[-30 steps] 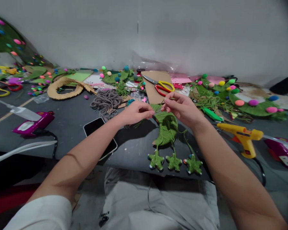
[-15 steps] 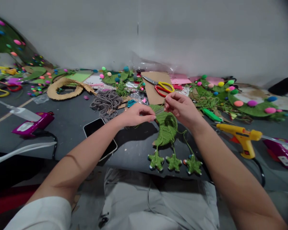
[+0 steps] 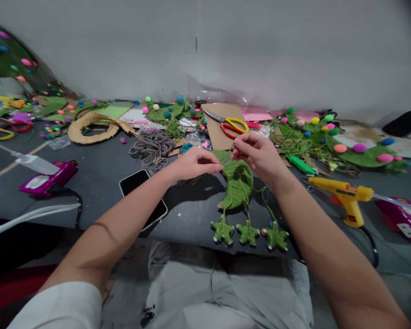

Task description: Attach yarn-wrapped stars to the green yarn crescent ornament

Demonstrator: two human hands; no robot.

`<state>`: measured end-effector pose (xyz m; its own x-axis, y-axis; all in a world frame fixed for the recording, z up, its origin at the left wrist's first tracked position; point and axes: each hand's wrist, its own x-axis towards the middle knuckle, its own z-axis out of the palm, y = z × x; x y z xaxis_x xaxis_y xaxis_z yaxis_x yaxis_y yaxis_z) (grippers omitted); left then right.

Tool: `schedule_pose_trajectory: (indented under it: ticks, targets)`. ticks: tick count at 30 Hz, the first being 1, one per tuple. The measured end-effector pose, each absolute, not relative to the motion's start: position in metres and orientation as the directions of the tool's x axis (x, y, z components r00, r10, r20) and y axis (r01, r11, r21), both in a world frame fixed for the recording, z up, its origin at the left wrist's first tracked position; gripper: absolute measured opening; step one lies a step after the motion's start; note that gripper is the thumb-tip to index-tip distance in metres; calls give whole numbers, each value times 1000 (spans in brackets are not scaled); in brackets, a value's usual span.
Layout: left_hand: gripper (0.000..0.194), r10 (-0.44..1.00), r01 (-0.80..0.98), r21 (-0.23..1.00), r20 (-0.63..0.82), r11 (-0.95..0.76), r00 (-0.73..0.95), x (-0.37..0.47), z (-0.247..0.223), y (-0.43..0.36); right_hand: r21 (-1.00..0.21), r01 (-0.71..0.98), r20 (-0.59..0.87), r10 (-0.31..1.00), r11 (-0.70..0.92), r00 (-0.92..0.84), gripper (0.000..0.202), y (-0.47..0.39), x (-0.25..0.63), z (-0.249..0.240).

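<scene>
A crescent moon shape (image 3: 239, 183) wrapped in green yarn lies on the dark table in front of me. Three green yarn stars, a left one (image 3: 222, 230), a middle one (image 3: 248, 233) and a right one (image 3: 276, 236), hang off its lower end on green strings. Above the crescent's upper part, my left hand (image 3: 197, 163) and my right hand (image 3: 255, 153) are closed in pinches. Thin pale strands of yarn (image 3: 227, 159) stretch between the two sets of fingertips. The strand ends are hidden in the fingers.
Scissors (image 3: 228, 123) rest on brown cardboard (image 3: 217, 139) behind my hands. A phone (image 3: 133, 183) and grey yarn (image 3: 152, 147) lie left. On the right are a yellow glue gun (image 3: 342, 189) and a purple power strip (image 3: 406, 219); another purple power strip (image 3: 50, 178) sits far left.
My right hand has shifted very slightly left. Both hands keep their pinches, and the crescent and stars stay put.
</scene>
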<state>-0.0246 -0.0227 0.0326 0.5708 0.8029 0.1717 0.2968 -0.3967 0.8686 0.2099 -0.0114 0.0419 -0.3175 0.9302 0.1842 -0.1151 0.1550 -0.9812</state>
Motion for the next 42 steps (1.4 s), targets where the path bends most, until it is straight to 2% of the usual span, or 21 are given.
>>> schedule_pose_trajectory:
  ticks: [9, 11, 13, 15, 18, 24, 29, 32, 36, 42]
  targets:
    - [30, 771, 284, 876, 143, -391, 620, -25, 31, -23, -976, -56, 217, 926, 210, -308, 43, -10, 210, 39]
    - [31, 786, 273, 886, 148, -375, 600, -25, 32, -22, -947, 15, 309, 920, 322, -240, 40, -10, 212, 40]
    - [34, 803, 259, 895, 159, -363, 574, -25, 35, -21, -852, 146, 467, 856, 502, -222, 34, -12, 216, 43]
    - [38, 813, 232, 909, 168, -347, 558, -25, 37, -21, -724, 245, 553, 755, 645, -353, 24, -16, 220, 47]
    - [39, 813, 168, 935, 171, -312, 557, -26, 40, -21, -644, 270, 482, 653, 716, -585, 21, -21, 220, 51]
    - [33, 834, 93, 961, 176, -261, 522, -25, 37, -19, -719, 309, 373, 721, 622, -584, 20, -28, 207, 46]
    - [42, 856, -9, 981, 171, -191, 488, -23, 30, -18, -836, 278, 269, 796, 472, -542, 27, -29, 204, 47]
    - [41, 867, -53, 985, 169, -163, 470, -20, 30, -21, -863, 276, 251, 833, 423, -493, 36, -24, 205, 46]
    - [35, 911, -13, 988, 150, -157, 384, -14, 31, -25, -885, 275, 232, 868, 376, -438, 43, -20, 206, 43]
    - [34, 934, 9, 981, 180, -193, 309, -12, 29, -25, -890, 295, 227, 899, 348, -375, 36, -22, 202, 43]
